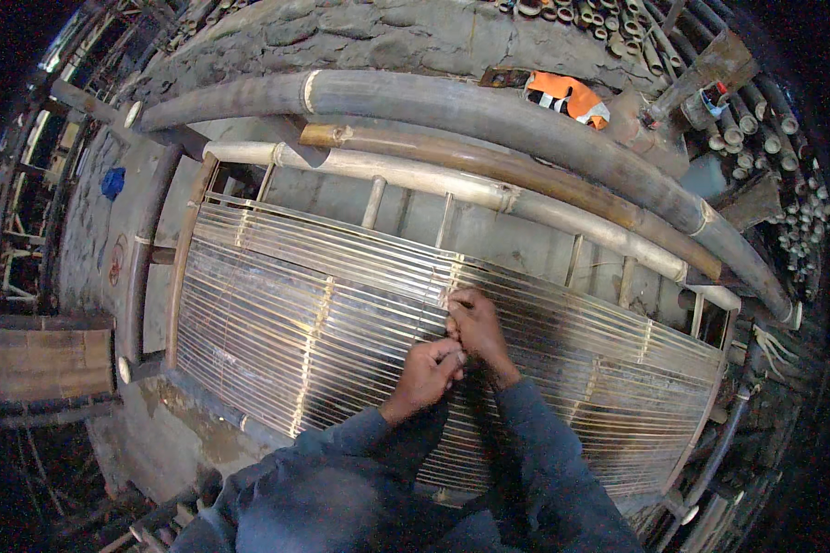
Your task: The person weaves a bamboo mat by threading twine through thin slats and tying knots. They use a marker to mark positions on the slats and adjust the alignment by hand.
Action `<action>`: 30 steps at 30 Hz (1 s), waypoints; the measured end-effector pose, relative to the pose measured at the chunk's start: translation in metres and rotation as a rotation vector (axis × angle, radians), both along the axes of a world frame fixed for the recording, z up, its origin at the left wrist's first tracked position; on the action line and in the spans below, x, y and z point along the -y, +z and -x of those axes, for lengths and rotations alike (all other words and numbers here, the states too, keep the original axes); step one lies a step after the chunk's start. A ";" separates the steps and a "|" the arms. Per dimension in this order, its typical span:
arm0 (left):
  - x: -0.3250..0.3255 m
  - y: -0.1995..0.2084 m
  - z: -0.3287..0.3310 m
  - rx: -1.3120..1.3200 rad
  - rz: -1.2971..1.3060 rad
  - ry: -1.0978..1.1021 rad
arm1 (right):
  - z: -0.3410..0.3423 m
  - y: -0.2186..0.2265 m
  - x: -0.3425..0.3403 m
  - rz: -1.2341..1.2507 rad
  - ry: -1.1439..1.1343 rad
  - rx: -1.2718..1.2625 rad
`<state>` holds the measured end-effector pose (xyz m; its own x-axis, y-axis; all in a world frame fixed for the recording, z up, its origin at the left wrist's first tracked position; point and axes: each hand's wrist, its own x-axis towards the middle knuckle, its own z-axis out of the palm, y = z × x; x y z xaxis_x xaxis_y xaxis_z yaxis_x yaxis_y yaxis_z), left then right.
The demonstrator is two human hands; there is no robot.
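Observation:
A wide panel of thin bamboo slats (pixel 240 309) lies in front of me, with pale cross bindings (pixel 314 355) running over the slats. Both of my hands meet over its middle. My left hand (pixel 422 376) is closed, thumb against curled fingers, just nearer to me than the other. My right hand (pixel 478 324) is closed too, its fingertips at the pale cross binding near the panel's centre. Whatever the fingers pinch is too small or too hidden to name. Shadow darkens the slats around both hands.
Thick bamboo poles (pixel 415 101) form a frame beyond the panel, with a brown pole (pixel 489 158) and a pale rail (pixel 397 175). An orange and black cloth (pixel 567 99) lies at the back. Cut bamboo is stacked at the right. A blue thing (pixel 112 182) sits left on the floor.

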<state>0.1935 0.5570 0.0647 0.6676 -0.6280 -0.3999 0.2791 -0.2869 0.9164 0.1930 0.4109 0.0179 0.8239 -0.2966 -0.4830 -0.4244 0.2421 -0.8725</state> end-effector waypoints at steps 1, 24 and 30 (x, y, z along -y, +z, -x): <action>0.001 0.003 0.001 0.043 0.020 -0.051 | 0.007 0.001 0.005 -0.087 0.013 -0.007; 0.014 -0.037 -0.232 0.625 -0.417 -0.511 | 0.125 0.151 0.114 -0.207 -0.445 0.482; 0.022 -0.057 -0.232 0.742 -0.258 -0.349 | 0.059 0.139 0.097 -0.069 -0.063 0.261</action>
